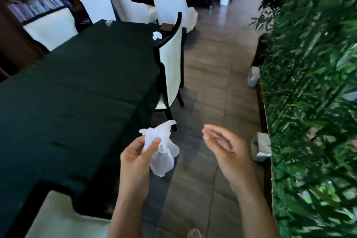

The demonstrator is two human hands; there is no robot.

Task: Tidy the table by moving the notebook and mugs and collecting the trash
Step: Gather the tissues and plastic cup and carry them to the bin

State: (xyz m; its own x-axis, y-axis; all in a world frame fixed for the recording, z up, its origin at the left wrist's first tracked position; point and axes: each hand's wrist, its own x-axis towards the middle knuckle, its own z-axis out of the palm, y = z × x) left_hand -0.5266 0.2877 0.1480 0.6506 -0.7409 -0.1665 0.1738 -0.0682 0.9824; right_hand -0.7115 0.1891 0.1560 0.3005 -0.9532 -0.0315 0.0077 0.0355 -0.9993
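Note:
My left hand [138, 153] pinches a crumpled white tissue [163, 149] beside the long table's right edge, above the floor. Just to the right, my right hand [222, 142] is cupped, fingers apart, holding nothing. The table [77, 87] wears a dark green cloth. Near its far right corner lies a second white paper ball [156, 35]. At the far end sits a small clear crumpled wrapper [108, 23]. A brown box-like object [167, 26] shows at the far corner behind a chair back. I see no mugs or notebook.
White chairs with dark frames ring the table: one at the right side [172, 63], one at bottom left [63, 218], others at the far end. A leafy green wall [313, 83] runs along the right, with white boxes [260, 147] at its base. A tiled aisle [212, 83] lies between.

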